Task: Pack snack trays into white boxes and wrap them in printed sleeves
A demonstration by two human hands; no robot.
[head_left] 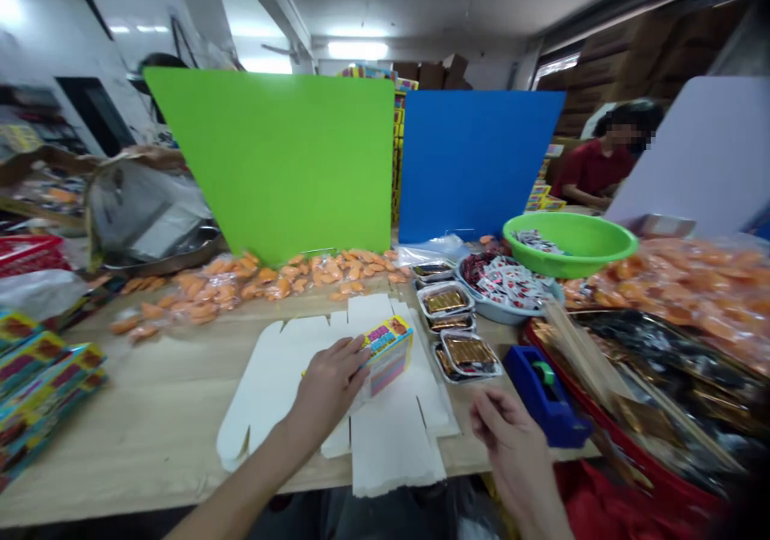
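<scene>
the left grip (328, 387) curls its fingers against a printed yellow carton (388, 355) lying on a flat white die-cut box blank (289, 387) on the desk (150, 436); the right grip (514, 436), loosely spread, hangs just beside a blue tape dispenser (545, 395).

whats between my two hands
In the head view, a white cardboard box blank and a strip of wooden table lie between the left hand and the right hand.
</scene>
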